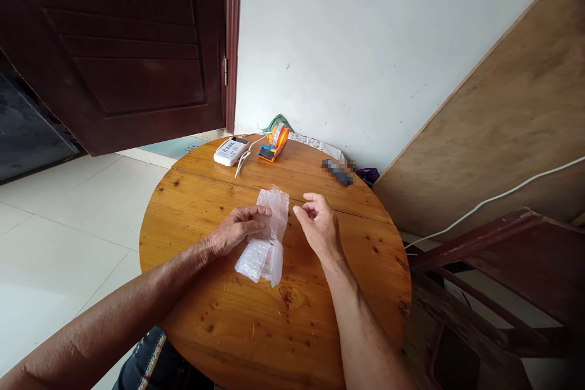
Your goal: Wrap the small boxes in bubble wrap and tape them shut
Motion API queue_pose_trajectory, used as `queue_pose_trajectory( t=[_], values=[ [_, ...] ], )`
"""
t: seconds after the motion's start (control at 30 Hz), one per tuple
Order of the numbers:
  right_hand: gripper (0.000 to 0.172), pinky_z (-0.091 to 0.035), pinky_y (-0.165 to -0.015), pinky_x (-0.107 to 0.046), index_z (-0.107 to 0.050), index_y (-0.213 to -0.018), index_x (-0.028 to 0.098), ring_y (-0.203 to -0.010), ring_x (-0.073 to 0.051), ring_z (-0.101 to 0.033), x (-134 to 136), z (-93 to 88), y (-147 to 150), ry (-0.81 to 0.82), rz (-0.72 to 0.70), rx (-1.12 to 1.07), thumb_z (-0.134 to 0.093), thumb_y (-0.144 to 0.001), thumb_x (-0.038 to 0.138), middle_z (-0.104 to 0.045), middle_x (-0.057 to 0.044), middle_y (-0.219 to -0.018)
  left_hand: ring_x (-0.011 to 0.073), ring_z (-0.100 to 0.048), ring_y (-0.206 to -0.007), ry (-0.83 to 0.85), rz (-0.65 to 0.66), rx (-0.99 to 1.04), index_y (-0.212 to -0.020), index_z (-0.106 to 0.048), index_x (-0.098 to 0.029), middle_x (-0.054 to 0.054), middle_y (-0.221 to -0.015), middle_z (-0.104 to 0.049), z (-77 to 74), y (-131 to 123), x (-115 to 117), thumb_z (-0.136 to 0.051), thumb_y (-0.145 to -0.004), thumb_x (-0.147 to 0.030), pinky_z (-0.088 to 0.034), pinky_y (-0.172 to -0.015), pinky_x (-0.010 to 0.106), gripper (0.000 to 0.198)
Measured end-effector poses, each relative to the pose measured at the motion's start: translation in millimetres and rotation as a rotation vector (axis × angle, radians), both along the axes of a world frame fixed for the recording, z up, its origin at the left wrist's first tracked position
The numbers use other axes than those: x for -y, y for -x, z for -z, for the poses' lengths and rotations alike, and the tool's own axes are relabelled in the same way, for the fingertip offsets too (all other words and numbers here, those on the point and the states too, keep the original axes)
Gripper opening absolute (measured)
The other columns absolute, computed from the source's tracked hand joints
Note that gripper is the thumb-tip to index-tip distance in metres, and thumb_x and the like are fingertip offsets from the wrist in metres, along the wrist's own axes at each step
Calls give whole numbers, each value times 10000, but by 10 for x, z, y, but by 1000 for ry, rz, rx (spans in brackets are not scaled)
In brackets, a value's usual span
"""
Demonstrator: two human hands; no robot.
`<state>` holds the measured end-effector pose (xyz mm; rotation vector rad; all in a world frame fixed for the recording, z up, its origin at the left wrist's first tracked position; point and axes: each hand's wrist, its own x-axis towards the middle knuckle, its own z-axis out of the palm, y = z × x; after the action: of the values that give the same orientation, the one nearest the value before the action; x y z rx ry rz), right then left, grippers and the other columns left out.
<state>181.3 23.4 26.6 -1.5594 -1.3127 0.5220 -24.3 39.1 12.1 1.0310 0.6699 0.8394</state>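
Observation:
Bubble wrap (pixel 275 204) lies on the round wooden table (pixel 192 225), its near end folded over a small flat item whose kind I cannot make out. My left hand (pixel 237 228) comes in from the left, thumb and fingers closed on the middle of the wrap. Just right of the wrap, my right hand (pixel 320 225) hovers with nothing in it. Its fingers are loosely curled, and a gap shows between thumb and index finger.
Behind the wrap stand an orange and blue tape dispenser (pixel 274 143) and a white device (pixel 230 151) with a cable. A dark, partly pixelated object (pixel 337 172) lies at the back right. A wooden chair (pixel 493 256) stands right of the table.

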Motion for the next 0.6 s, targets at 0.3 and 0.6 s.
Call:
queue_pose_trajectory(
  t=[0.3, 0.6],
  values=[
    [424, -460, -702, -307, -657, -1061, 210, -793, -221, -649, 161, -120, 234, 154, -245, 129, -663, -747, 496, -726, -49, -890, 365, -453, -1348, -173, 146, 37, -1466, -441, -279, 91, -1509, -464, -10, 21, 55, -725, -750, -320, -441, -1035, 496, 772],
    [358, -391, -590, -285, -583, -671, 207, -611, -163, -502, 1, 21, 68, 105, -94, -526, -606, -744, 557, -583, 7, -632, 326, -558, -1200, -223, -168, -44, -1383, -537, -175, 135, -1334, -600, -13, 49, -48, -724, -719, -428, -428, -1026, 450, 735]
  ],
)
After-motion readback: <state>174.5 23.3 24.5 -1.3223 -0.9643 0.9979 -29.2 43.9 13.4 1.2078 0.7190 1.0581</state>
